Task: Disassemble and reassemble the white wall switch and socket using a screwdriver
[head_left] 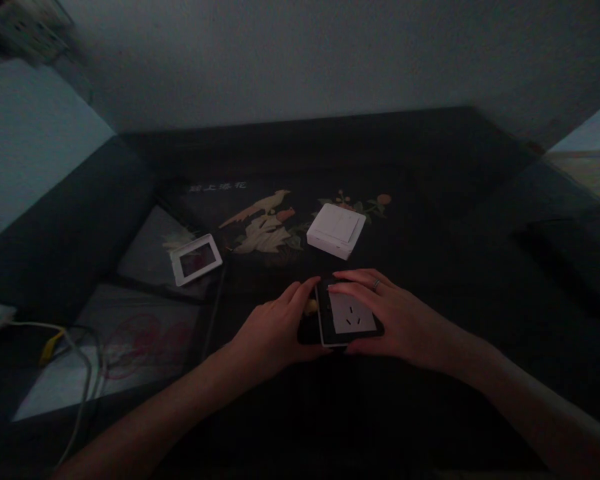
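Observation:
A socket module point(353, 315) with a white face and slots, set in a dark frame with a pale edge, lies between my two hands. My left hand point(279, 321) closes on its left side, fingertips at the upper left corner and thumb near the lower edge; a small yellow piece shows beside the fingers. From the right, my right hand point(393, 313), with a ring on one finger, grips the socket, its fingers over the top edge and thumb below. Just beyond them sits a white switch box point(336, 230). Farther left lies an empty white rectangular frame point(180, 272).
The dark glass-topped table point(450, 267) carries a bird and flower picture. Pale cables point(87, 363) with a yellow tag run along the left side. Papers show at the left, a dark flat object point(575, 260) lies at the right, and a wall rises behind.

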Tool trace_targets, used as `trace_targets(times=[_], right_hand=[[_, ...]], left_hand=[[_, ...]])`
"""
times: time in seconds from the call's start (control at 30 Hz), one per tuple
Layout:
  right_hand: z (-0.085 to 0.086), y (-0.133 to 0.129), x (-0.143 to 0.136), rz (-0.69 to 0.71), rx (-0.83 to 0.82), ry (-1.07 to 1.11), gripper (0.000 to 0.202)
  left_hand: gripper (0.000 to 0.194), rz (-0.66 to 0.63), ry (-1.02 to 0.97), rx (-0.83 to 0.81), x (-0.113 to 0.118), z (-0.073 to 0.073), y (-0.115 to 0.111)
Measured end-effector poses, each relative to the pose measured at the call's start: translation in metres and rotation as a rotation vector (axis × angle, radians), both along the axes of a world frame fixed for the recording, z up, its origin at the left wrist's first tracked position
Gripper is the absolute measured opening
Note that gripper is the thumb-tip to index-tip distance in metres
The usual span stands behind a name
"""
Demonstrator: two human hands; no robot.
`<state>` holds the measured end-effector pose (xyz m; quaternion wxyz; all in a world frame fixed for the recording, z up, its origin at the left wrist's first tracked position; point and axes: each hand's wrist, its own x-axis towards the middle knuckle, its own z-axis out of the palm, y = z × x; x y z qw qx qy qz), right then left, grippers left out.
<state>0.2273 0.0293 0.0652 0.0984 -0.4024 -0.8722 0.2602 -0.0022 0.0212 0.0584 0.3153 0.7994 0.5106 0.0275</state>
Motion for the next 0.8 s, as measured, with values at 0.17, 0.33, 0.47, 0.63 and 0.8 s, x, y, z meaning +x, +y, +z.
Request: trace_targets(times=[0.17, 0.33, 0.47, 0.63, 0.8], right_hand=[[-0.0014, 0.0000, 0.0009, -0.019, 0.005, 0.055, 0.069], [-0.0016, 0.0001, 0.0012, -0.013, 0.058, 0.053, 0.070], [-0.0005, -0.0011, 0.0009, 0.004, 0.117, 0.038, 0.069], [0.0037, -0.0037, 0.0001, -0.003, 0.171, 0.051, 0.056], [0.0046, -0.0017, -0.0032, -0.109, 0.053, 0.170, 0.049]], left_hand=[[0.093, -0.007, -0.005, -0.013, 0.0007, 0.0027, -0.0007], [0.093, -0.009, -0.018, -0.004, -0.0013, -0.0020, 0.0000], [0.092, -0.013, -0.045, 0.016, -0.0024, -0.0050, -0.0002], [0.091, -0.020, -0.043, 0.009, -0.0017, -0.0027, -0.0004], [0.093, -0.027, -0.012, -0.011, -0.0008, -0.0003, 0.0008]])
